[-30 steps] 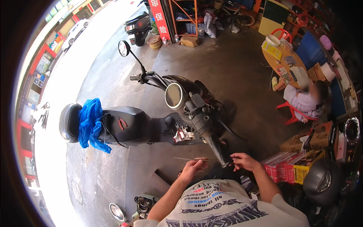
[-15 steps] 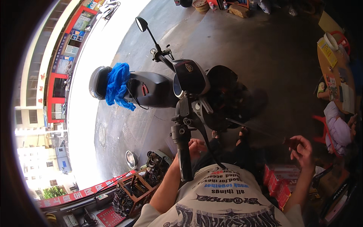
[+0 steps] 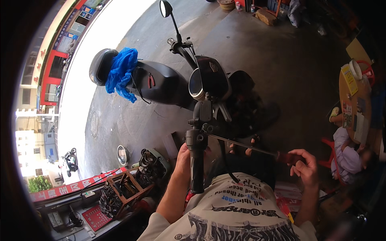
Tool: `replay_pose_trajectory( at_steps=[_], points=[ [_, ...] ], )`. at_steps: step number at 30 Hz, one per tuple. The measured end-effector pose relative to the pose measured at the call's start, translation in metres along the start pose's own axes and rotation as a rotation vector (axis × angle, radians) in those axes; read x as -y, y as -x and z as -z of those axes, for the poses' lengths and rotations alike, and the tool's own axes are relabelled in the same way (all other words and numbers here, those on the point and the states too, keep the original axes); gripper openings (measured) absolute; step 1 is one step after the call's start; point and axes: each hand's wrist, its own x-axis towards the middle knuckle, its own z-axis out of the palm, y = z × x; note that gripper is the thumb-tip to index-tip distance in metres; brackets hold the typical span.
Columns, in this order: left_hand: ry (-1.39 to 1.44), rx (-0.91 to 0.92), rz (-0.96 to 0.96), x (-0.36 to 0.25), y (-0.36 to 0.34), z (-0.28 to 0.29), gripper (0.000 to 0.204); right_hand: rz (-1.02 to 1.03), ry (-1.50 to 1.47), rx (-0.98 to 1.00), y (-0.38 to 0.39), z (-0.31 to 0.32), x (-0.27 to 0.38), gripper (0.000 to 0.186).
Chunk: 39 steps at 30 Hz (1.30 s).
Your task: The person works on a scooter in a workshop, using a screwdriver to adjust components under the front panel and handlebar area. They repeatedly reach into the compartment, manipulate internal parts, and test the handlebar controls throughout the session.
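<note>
In front of me stands a scooter with a black seat [image 3: 163, 82], its handlebar grip [image 3: 197, 172] pointing toward my body. My left hand [image 3: 184, 158] is closed around the handlebar beside the switch housing [image 3: 196, 139]; most of its fingers are hidden behind the bar. A screwdriver [image 3: 286, 157] with a dark red handle and long shaft is in my closed right hand [image 3: 306, 165]. Its shaft points left, with the tip by the switch housing; contact is hard to make out. The brake lever [image 3: 223, 154] hangs beside the grip.
Red-handled pliers [image 3: 151, 80] and a blue plastic bag [image 3: 122, 72] lie on the seat. At lower left, a wooden tool rack [image 3: 128, 186] stands near a round lamp [image 3: 122, 154]. A person [image 3: 346, 154] sits by a wooden table [image 3: 350, 102] on the right.
My right hand has brought the screwdriver left, its tip now at the switch housing. My left hand has shifted from beyond the grip to around the bar. The view has shifted slightly.
</note>
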Motion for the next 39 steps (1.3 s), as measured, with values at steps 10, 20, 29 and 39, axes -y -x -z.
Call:
replay_pose_trajectory(
  at_steps=[10,20,29,39],
  points=[
    [-0.122,-0.275,-0.326,-0.029,0.055,-0.047,0.045,-0.018,-0.074,0.267,-0.063,0.033,0.006,0.040],
    [-1.034,-0.642,-0.259,-0.031,0.063,-0.116,0.058,-0.009,-0.037,0.403,-0.082,0.060,0.013,0.034],
    [-1.046,-0.716,-0.255,-0.027,0.056,-0.134,0.056,-0.033,-0.083,0.381,-0.081,0.061,0.004,0.030],
    [-0.984,-0.717,-0.277,-0.023,0.055,-0.127,0.057,-0.058,-0.133,0.428,-0.098,0.053,-0.009,0.033]
  ],
)
